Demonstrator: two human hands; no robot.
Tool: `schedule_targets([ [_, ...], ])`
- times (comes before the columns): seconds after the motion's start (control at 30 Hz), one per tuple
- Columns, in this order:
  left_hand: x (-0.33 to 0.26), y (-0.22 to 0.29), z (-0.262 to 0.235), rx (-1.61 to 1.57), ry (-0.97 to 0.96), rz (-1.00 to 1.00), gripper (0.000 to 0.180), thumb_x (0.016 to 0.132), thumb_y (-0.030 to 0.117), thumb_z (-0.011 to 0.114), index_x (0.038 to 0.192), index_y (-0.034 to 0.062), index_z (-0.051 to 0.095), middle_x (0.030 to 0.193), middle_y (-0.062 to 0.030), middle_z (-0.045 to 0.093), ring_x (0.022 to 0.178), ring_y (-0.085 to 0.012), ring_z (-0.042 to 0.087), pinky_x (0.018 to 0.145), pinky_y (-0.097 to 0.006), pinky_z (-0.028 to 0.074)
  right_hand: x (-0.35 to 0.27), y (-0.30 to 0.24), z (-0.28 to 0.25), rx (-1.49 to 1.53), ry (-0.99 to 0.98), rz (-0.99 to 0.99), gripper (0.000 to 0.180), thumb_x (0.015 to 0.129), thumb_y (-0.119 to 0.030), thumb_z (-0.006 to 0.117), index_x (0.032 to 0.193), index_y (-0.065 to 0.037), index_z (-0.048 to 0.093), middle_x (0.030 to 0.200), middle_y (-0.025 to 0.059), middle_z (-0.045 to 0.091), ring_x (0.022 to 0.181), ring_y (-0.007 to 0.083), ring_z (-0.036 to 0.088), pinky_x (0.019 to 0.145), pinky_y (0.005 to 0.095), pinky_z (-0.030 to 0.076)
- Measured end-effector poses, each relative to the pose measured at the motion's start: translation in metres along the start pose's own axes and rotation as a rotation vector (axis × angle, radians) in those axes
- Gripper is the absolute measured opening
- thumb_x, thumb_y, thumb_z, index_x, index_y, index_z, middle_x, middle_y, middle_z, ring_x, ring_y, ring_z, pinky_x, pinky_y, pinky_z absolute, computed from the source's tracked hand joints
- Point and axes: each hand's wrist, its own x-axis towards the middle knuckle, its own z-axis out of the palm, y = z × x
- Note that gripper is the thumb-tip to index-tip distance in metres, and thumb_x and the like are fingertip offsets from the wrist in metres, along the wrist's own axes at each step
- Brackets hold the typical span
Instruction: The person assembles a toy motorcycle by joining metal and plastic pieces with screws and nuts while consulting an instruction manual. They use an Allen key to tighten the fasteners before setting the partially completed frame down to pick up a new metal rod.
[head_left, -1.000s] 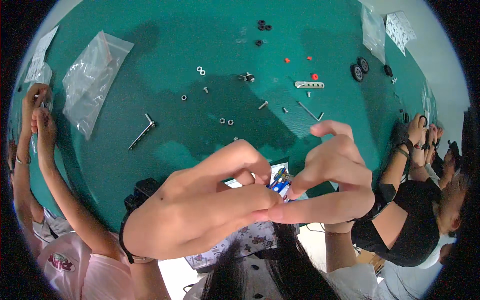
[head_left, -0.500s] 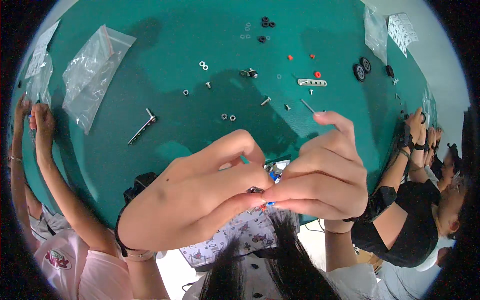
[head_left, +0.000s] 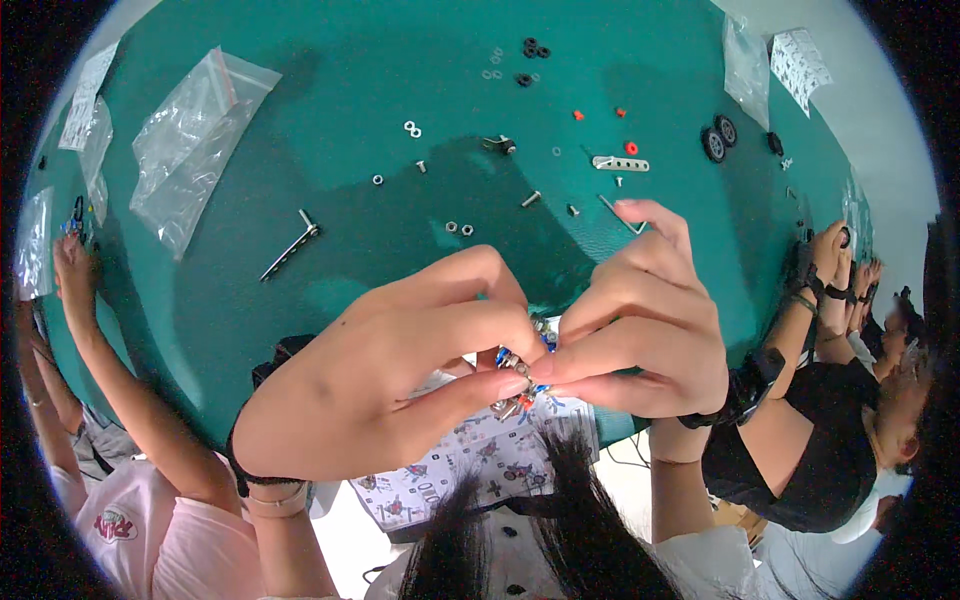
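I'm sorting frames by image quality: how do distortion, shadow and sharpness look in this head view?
Head view: strong fisheye, the green table edge bowing inside a black circular border; the left hand and right hand loom large and slightly soft, hiding most of the small metal assembly; a broad dark shadow lies on the table above them; the clear plastic bag shows mild sheen.
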Motion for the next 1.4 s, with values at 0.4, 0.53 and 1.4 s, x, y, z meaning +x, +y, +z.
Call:
schedule_targets([
  [0.4,0.002,0.008,-0.001,-0.055,0.028,-0.075,0.017,0.076,0.007,0.070,0.092,0.0044,0.066,0.095,-0.0096,0.054,0.087,-0.0186,0.059,0.065,-0.026,0.052,0.002,0.006,-0.001,0.135,0.029,0.031,0.015,0.061,-0.028,0.079,0.073,-0.022,0.073,0.074,-0.0067,0.061,0.076,0.0164,0.052,0.103,0.0476,0.026],
  [0.53,-0.001,0.012,0.001,-0.039,0.094,-0.034,0.014,0.074,0.005,0.071,0.088,0.0041,0.068,0.094,-0.0104,0.054,0.084,-0.0184,0.058,0.063,-0.025,0.051,0.004,0.003,-0.002,0.148,0.108,0.108,0.016,0.060,-0.030,0.080,0.071,-0.021,0.071,0.074,-0.0052,0.061,0.076,0.0169,0.052,0.101,0.0480,0.027],
  [1.4,0.006,0.008,0.019,0.530,0.515,0.269,0.023,0.066,0.005,0.077,0.088,0.0028,0.070,0.090,-0.0112,0.055,0.077,-0.0212,0.056,0.062,-0.028,0.044,-0.001,-0.001,0.008,-0.097,0.314,-0.036,0.023,0.065,-0.008,0.078,0.087,-0.010,0.071,0.085,0.0025,0.066,0.075,0.0186,0.063,0.078,0.0378,0.051],
])
